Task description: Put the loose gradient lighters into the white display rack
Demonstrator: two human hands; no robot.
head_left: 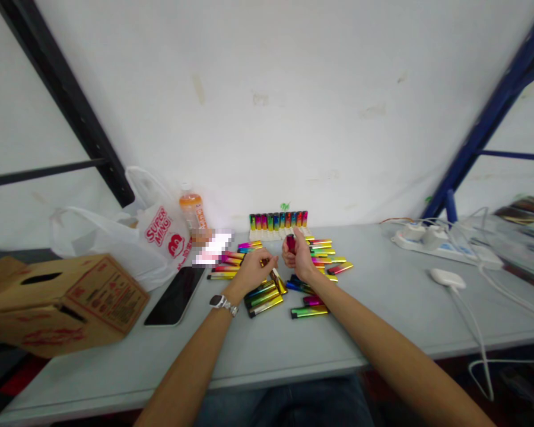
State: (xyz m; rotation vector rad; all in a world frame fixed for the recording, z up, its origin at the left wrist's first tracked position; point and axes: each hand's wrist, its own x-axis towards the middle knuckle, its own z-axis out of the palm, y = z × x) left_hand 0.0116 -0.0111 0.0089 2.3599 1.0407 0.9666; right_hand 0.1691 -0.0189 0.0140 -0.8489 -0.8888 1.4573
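My right hand (pixel 296 256) is closed around a dark red lighter (pixel 291 242) held upright, thumb raised beside its top. My left hand (pixel 254 268), with a watch (pixel 222 303) on the wrist, is curled over the loose lighters. A dark and gold bit of a lighter (pixel 264 262) shows between its fingers; the rest is hidden. Shiny rainbow-coloured lighters lie in loose groups on both sides, among them a green one (pixel 309 312) and a yellow one (pixel 267 306). Behind the hands, several lighters (pixel 276 222) stand in a row in a white holder (pixel 273 235) near the wall.
On the left of the grey table (pixel 382 308) are a cardboard box (pixel 102 296), a plastic bag (pixel 158 237), an orange drink bottle (pixel 193 210) and a black phone (pixel 178 296). A power strip (pixel 449 249) and a white charger (pixel 447 278) with cables lie on the right.
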